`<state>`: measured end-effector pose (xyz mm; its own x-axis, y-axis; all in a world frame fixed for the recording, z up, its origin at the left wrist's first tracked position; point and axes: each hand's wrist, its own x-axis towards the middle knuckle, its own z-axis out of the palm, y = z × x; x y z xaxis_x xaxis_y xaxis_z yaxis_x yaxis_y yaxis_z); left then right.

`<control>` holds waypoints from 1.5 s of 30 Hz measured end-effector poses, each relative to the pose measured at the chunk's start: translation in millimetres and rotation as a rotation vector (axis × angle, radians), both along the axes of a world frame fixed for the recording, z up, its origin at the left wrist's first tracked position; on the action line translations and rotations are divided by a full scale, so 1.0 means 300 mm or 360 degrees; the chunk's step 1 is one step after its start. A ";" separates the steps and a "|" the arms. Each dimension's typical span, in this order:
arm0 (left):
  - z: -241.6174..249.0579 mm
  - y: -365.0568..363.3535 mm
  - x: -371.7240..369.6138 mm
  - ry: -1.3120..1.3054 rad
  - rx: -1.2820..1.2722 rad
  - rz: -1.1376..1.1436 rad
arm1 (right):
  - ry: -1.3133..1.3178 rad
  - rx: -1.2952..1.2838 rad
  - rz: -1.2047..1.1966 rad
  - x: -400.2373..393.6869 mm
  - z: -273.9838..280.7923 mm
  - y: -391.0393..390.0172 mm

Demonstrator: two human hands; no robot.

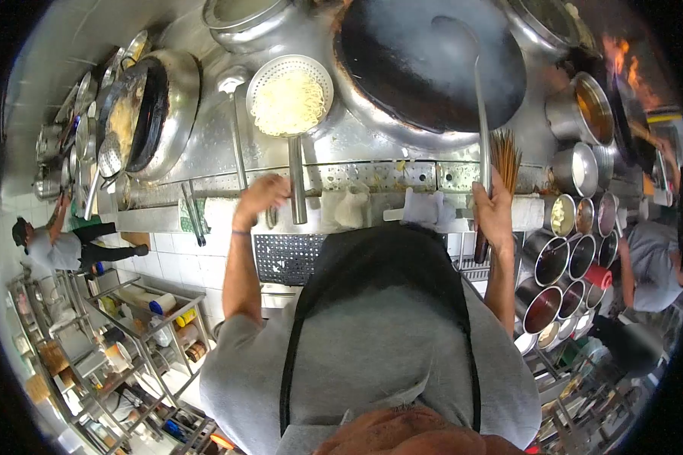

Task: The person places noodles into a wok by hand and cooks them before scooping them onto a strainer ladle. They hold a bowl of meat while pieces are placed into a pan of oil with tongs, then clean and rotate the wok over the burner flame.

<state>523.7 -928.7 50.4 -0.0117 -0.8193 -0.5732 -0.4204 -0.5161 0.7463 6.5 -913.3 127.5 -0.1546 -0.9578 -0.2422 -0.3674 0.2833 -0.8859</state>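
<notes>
Long-handled ladle [479,106] in my right hand [494,208], its bowl up in the steaming black wok [432,76]. My fingers wrap round the handle near its lower end. My left hand [262,199] is beside the handle of a perforated strainer [297,178], its fingers partly curled and blurred; whether it touches anything is unclear. Pale noodles [289,102] fill the strainer, which rests on the steel stove top. Left of it lies another ladle [237,129]. A bamboo brush [506,155] stands upright just right of my right hand.
A second wok [140,114] holding food and a skimmer is at left. Metal pots [580,110] and sauce containers [542,307] line the right side. Flames [631,72] rise at upper right. One person [61,246] stands at left, another [653,265] at right.
</notes>
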 end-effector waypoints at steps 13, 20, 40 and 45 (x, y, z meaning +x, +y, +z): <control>-0.099 0.124 -0.260 0.2321 0.0253 0.0960 | 0.0152 -0.0326 0.0821 0.798 0.269 -0.938; 0.143 0.259 -0.293 0.2058 0.0089 0.1157 | 0.0179 -0.0002 0.0938 1.225 0.168 -1.315; 0.457 -0.116 -0.564 0.1904 0.0081 0.0577 | -0.2441 0.1125 0.0450 0.353 0.811 -0.941; 0.419 -0.285 -0.676 0.2003 0.0296 0.0422 | -0.2141 0.0991 0.0199 0.161 0.868 -0.655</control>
